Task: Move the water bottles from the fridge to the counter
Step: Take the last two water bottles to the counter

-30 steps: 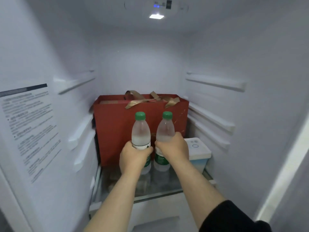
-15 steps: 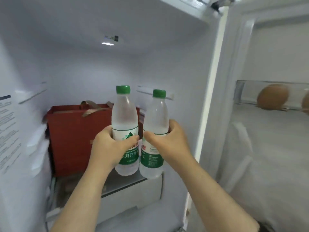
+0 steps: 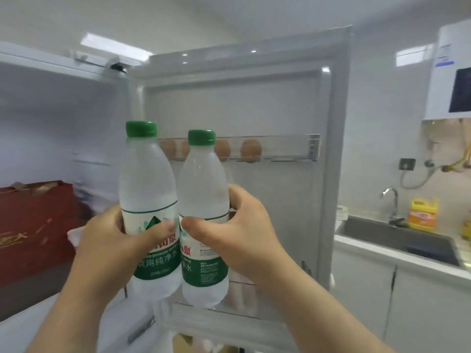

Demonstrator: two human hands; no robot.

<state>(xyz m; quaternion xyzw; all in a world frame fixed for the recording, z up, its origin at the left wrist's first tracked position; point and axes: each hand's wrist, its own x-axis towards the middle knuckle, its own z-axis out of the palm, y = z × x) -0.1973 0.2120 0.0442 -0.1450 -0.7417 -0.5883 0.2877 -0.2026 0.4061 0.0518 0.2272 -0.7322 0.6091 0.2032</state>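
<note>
**Two bottles on their way to the counter**

While both bottles hang clear of the fridge interior, the head view shows the left hand (image 3: 109, 240) wrapped round the left bottle (image 3: 149, 200) and the right hand (image 3: 237, 235) round the right bottle (image 3: 204, 207), upright and touching. Best carry them level, swinging right toward the counter (image 3: 397, 253) beyond the right hand, past the open door (image 3: 331, 174). Both are capped, clouded, seemingly full. Eggs (image 3: 251, 150) sit in the door rack behind them.
</note>
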